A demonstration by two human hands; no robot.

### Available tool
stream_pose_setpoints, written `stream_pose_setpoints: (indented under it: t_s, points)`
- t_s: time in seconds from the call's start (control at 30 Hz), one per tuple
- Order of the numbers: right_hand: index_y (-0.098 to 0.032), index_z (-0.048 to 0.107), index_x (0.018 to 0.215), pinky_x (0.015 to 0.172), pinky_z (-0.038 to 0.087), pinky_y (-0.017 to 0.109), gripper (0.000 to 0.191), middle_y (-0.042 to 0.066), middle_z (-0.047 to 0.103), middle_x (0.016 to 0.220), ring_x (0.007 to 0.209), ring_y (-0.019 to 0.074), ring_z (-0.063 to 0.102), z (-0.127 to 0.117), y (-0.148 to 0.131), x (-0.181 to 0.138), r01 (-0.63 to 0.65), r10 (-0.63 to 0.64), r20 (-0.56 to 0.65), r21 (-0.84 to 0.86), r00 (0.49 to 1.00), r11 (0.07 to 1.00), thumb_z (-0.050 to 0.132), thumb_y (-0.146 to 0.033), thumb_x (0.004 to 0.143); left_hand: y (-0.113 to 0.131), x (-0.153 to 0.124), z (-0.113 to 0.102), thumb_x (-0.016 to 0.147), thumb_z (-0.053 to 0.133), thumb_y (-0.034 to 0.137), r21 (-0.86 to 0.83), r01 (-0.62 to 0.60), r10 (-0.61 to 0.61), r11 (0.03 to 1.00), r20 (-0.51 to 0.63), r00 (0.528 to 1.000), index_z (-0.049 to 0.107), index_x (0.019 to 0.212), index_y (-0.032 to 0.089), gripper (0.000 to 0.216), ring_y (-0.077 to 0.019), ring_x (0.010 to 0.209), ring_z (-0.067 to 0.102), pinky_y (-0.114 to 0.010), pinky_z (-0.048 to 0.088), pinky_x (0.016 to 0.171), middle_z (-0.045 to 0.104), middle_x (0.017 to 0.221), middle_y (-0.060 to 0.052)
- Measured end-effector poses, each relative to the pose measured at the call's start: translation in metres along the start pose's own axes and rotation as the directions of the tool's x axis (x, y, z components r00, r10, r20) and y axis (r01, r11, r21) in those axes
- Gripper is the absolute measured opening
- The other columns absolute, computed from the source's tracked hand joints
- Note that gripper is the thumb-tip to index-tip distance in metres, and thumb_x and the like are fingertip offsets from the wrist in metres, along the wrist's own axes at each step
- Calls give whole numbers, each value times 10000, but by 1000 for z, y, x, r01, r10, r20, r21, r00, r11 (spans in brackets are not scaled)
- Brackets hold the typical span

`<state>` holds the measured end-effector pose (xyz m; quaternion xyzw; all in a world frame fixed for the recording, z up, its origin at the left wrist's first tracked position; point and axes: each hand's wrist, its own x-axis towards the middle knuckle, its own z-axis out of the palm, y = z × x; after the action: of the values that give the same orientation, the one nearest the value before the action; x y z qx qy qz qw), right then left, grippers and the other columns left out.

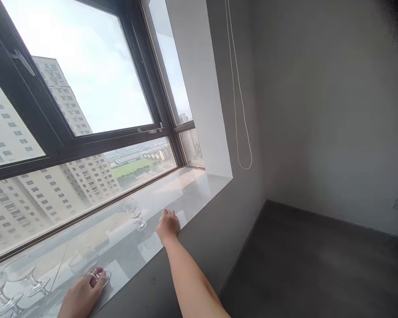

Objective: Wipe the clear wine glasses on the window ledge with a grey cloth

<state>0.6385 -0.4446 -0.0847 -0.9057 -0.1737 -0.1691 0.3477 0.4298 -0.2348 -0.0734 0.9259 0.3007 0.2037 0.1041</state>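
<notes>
My left hand is closed around the stem of a clear stemmed glass, close to its round foot, low on the windowsill. Farther along the sill, my right hand rests near the front edge with its fingers curled in. A small whitish bit shows beside those fingers, but what they hold, if anything, is hidden. Between my hands and nearer the window stands another clear stemmed glass, touched by neither hand. More stemmed glasses stand at the lower left, partly cut off by the frame.
The glossy pale windowsill runs below a dark-framed window with a handle. A looped blind cord hangs on the grey wall to the right. Below the sill's edge lies a dark floor.
</notes>
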Motion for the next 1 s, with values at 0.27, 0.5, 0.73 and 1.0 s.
stream_pose_setpoints:
  t_s: [0.27,0.5,0.73,1.0]
  points:
    - [-179,576,1053,814,408,315,306,117,642,1014,1034,243,544,-1,3,-6,21,-21,-31,14,999,1000,474,-31,806,21,0,4,755,498,455,-144,-76,94,987,123,988,589,662,202,285,-181,633,568,-250,369,608,582,592,8]
    - [-169,587,1038,815,402,317,273,125,648,1008,1038,254,550,1,6,-7,40,-40,-19,-8,999,999,468,-61,817,61,21,41,763,506,337,-242,-214,258,946,165,952,620,750,183,192,-131,592,468,-247,304,573,519,598,30]
    - [-150,587,1084,826,406,326,314,147,644,1037,1046,264,549,3,8,-6,48,-48,-18,-27,999,998,467,-65,806,95,45,66,817,560,342,-162,-214,238,963,154,959,629,700,159,227,-128,617,479,-259,309,608,564,652,-1]
    - [-154,575,1061,840,398,307,303,130,650,1040,1040,257,547,1,9,-8,55,-57,-29,-56,998,997,458,-57,799,117,56,74,856,563,371,-93,-192,197,977,45,979,719,842,171,254,-209,819,578,-302,380,746,653,854,-72]
